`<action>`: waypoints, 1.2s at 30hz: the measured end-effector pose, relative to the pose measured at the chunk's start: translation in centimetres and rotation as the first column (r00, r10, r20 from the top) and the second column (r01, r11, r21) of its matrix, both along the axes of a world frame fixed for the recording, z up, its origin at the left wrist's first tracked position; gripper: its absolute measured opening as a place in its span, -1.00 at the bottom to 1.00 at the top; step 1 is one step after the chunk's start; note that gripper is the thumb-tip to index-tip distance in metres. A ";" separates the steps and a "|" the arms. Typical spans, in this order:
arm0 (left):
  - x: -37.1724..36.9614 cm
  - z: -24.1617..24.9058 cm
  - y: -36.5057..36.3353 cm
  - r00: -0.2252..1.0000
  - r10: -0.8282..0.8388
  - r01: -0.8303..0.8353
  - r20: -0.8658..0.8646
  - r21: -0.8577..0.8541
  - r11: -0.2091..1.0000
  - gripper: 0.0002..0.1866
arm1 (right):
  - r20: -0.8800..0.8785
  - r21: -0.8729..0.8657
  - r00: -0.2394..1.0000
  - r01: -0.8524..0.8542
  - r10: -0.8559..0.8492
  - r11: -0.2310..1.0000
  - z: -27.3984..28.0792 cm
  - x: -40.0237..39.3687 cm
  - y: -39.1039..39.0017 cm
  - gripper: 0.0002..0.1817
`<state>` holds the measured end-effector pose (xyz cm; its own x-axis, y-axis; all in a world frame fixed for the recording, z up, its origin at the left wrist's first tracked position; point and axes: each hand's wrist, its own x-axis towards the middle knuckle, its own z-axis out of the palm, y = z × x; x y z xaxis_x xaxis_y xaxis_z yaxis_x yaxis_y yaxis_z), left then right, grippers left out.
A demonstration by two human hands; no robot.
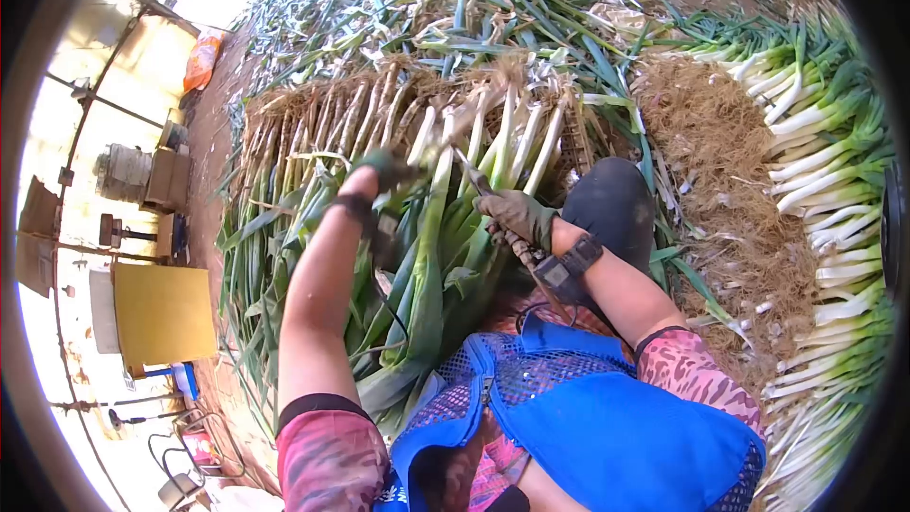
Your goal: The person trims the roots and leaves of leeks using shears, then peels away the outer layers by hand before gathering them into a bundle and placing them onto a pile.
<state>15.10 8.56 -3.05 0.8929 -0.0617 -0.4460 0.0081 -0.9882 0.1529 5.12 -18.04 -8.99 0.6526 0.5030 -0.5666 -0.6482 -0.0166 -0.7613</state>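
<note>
Leek (432, 228), between left fingers (402, 172) and right fingers (497, 206): white shank grading into broad green leaves. Right fingers grip a tool (476, 177); left fingers blurred, their closure indeterminable.

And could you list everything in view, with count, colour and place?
Leeks: many, green and white, pile ahead, row right
Leaf scraps: many, green, top
Roots: one heap, brown, right
Tool: one, greyish, centre
Bag: one, orange, upper left
Board: one, yellow, left
Boxes: several, brown, left
Vest: one, blue, bottom
Watch: one, black, centre right
Knee: one, dark, centre right
Left hand: one, dark glove, over leeks
Right hand: one, olive glove, around tool
</note>
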 end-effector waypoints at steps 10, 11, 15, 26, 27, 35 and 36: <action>-5.9 -0.9 3.0 0.962 0.198 -0.257 -0.190 -0.372 0.892 -0.46 | 0.320 -0.286 0.934 -0.062 0.156 0.956 2.5 -4.2 0.2 -0.66; -5.9 -0.1 1.9 0.972 0.175 -0.216 -0.157 -0.311 0.925 -0.50 | 0.114 -0.264 0.987 -0.079 0.112 0.961 4.1 -3.5 -0.3 -0.67; -5.8 -0.8 1.6 0.966 0.192 -0.250 -0.172 -0.449 0.858 -0.52 | 0.465 -0.170 0.875 -0.060 0.134 0.984 2.8 -5.4 0.3 -0.66; -5.7 -0.7 1.3 0.963 0.246 -0.269 -0.109 -0.416 0.869 -0.56 | 0.360 -0.092 0.910 -0.184 0.205 0.979 2.9 -5.9 0.0 -0.67; -5.3 -1.0 1.8 0.949 0.254 -0.313 -0.186 -0.459 0.832 -0.60 | 0.355 -0.085 0.907 -0.208 0.225 0.974 3.1 -6.4 0.3 -0.68; -5.2 -1.4 2.1 0.937 0.284 -0.346 -0.205 -0.412 0.843 -0.57 | 0.279 -0.137 0.960 0.006 0.033 0.990 1.0 -2.7 2.4 -0.62; -5.3 -1.3 2.0 0.941 0.277 -0.336 -0.196 -0.427 0.839 -0.57 | 0.246 -0.155 0.969 0.035 0.004 0.987 1.2 -1.9 2.2 -0.61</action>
<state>9.81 10.53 -4.36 0.8398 -0.0129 -0.5428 0.3473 -0.7557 0.5552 3.23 -15.85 -7.79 0.7882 0.4091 -0.4598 -0.4440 -0.1394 -0.8851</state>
